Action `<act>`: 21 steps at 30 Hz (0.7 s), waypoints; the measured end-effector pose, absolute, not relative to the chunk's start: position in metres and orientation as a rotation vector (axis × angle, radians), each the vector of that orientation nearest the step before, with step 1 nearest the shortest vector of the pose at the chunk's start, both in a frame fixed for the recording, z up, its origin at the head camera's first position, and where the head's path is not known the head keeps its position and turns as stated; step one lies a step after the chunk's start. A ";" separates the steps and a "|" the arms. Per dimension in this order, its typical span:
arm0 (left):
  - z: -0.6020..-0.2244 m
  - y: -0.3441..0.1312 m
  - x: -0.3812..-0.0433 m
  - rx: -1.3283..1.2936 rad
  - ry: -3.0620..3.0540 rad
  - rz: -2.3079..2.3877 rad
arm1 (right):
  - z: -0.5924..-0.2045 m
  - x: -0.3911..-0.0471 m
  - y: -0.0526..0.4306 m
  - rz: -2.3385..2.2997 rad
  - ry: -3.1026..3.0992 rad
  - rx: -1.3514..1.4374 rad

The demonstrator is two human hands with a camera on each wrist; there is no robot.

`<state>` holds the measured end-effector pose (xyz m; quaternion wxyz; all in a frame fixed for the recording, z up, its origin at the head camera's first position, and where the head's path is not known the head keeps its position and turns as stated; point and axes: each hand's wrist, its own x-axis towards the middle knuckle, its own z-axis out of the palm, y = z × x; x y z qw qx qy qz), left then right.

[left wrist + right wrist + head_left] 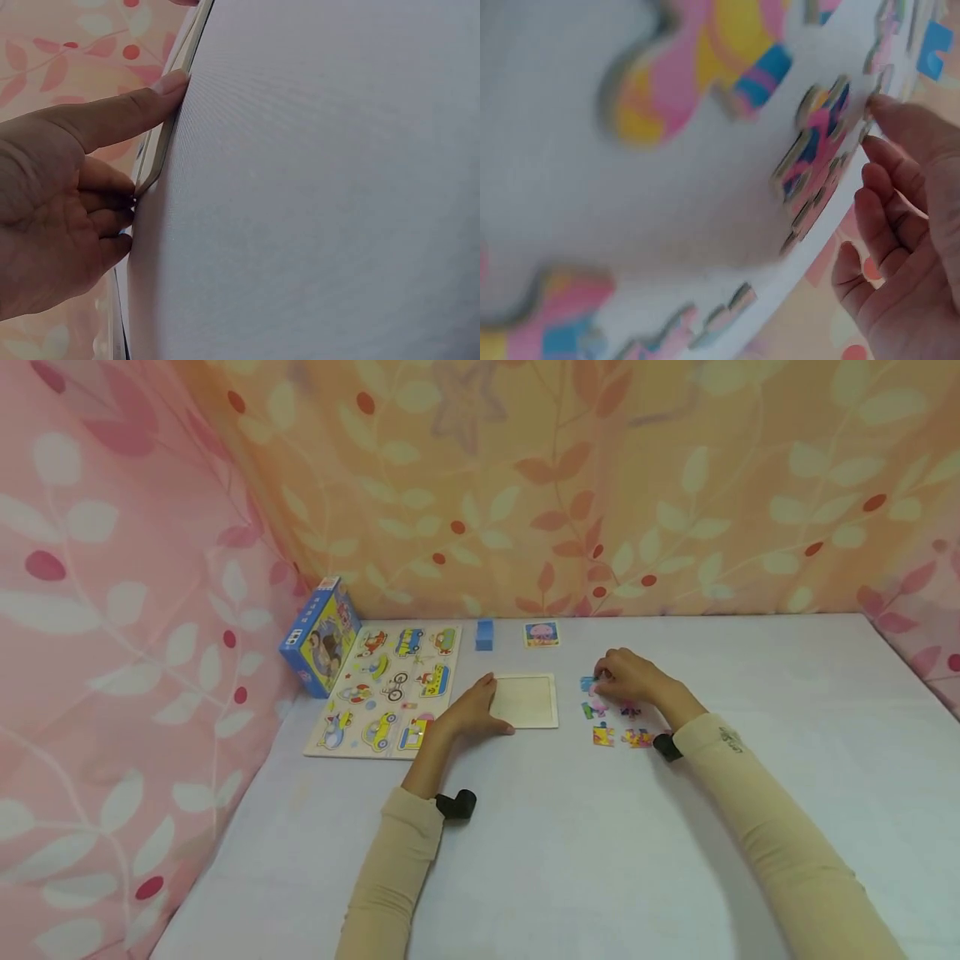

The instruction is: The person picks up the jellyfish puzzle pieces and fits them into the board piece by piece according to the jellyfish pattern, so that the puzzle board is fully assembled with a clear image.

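Note:
In the head view a pale puzzle tray (523, 702) with a raised rim lies flat on the table, its inside bare. My left hand (472, 710) holds its left side, thumb at the near edge; the left wrist view has the thumb (171, 81) against the tray's rim (159, 146). Several jigsaw pieces (603, 735) lie loose to the right of the tray. Over the far ones is my right hand (633, 678), thumb and forefinger pinching the edge of a puzzle piece. In the right wrist view, a patterned piece (817, 139) lies beside the fingertips.
At the left lies a board (363, 693) with vehicle pictures, and a blue box (322, 639) stands at its far edge. A small blue block (484, 635) and a square picture card (542, 634) sit near the back curtain (510, 485).

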<state>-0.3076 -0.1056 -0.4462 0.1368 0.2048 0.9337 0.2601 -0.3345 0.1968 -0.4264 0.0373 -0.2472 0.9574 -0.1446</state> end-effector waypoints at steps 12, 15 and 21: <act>-0.451 -0.104 -0.309 0.584 2.744 0.836 | -0.416 -0.337 0.143 -0.484 2.912 -0.769; -0.452 -0.103 -0.309 0.600 2.736 0.857 | -0.419 -0.338 0.121 -0.488 2.915 -0.811; -0.454 -0.107 -0.308 0.605 2.724 0.872 | -0.433 -0.345 0.092 -0.453 2.972 -0.844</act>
